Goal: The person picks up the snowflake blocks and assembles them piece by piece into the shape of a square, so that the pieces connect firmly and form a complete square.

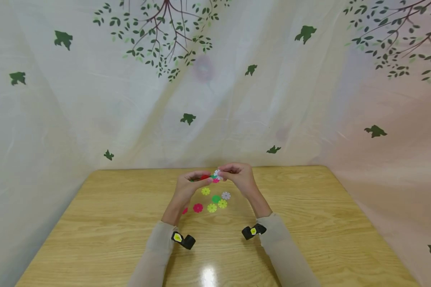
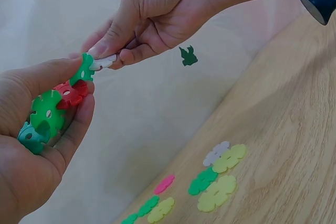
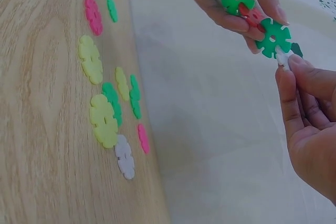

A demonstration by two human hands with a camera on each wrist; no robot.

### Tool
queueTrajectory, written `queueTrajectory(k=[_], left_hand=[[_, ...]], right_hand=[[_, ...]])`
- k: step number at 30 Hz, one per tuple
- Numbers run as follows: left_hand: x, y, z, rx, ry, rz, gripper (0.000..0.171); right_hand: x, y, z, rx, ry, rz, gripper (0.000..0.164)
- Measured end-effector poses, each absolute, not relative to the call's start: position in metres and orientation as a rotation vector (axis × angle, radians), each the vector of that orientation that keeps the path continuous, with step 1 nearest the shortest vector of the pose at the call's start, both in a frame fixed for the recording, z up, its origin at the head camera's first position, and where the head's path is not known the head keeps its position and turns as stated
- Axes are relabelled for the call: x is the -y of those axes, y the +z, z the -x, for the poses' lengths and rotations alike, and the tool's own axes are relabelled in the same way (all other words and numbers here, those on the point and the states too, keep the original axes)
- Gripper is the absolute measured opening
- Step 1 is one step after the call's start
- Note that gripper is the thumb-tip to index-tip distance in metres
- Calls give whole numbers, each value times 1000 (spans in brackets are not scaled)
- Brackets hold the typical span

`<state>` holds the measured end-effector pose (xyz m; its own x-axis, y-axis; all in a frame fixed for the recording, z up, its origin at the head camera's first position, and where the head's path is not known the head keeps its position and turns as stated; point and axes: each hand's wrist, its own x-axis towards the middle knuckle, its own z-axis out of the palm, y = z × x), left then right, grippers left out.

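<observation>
My left hand (image 1: 186, 188) holds a short chain of notched, flower-shaped plastic discs above the table. In the left wrist view the chain runs from a teal disc (image 2: 32, 138) through a green disc (image 2: 46, 113) and a red disc (image 2: 71, 94) to an end green disc (image 2: 82, 70). Between thumb and fingers, my right hand (image 1: 242, 177) pinches a white disc (image 2: 106, 62). Its edge meets the end green disc (image 3: 273, 38) in the right wrist view; how deep the slots engage cannot be told. Fingers cover part of both pieces.
Loose discs lie flat on the wooden table (image 1: 291, 207) below the hands: yellow discs (image 1: 212, 208), pink discs (image 1: 198, 207), green discs (image 1: 216, 199) and a white disc (image 1: 226, 195). Behind the table's far edge hangs a pale curtain (image 1: 230, 131) printed with leaves.
</observation>
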<state>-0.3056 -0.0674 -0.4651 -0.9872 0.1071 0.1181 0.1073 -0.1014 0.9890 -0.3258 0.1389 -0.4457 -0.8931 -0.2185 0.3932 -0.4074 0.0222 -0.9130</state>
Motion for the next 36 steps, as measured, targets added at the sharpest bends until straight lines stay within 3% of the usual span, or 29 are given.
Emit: queueTrajectory(k=[36], left_hand=[[67,-466,307,2435,-2332,361,35]], right_hand=[[-141,-443,330,2357,1908,-694,16]])
